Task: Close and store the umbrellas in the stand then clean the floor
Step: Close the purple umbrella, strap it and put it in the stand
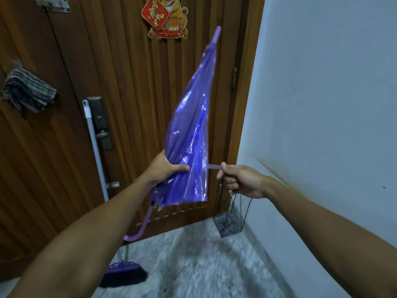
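Forearms fill lower frame, both reaching fwd. Left hand [165,168] wraps fingers and thumb round the gathered lower canopy of a translucent purple plastic umbrella [191,125], held tip-up, tilted right, curved purple handle [137,233] hanging below. Right hand [238,179] pinches the thin purple closure strap [213,166] between thumb and forefinger, strap pulled out sideways from canopy edge, not yet wrapped. Canopy collapsed but loose; folds billow on right side. Below/behind right hand: black wire-frame umbrella stand w/ square base [228,225] on grey marble-pattern floor [193,265], in corner by pale wall; looks to hold nothing. Left of that: purple-headed broom w/ dark bristles [124,274], white pole leaning on ribbed brown wooden door [64,147]. Striped grey cloth [28,93] hangs on door; red-gold tiger decoration [165,16] up top. Step, as judged: closing phase, securing strap. Next calls for winding strap round canopy while left hand keeps folds bunched, fastening, then lowering umbrella into stand. Sweeping not begun.
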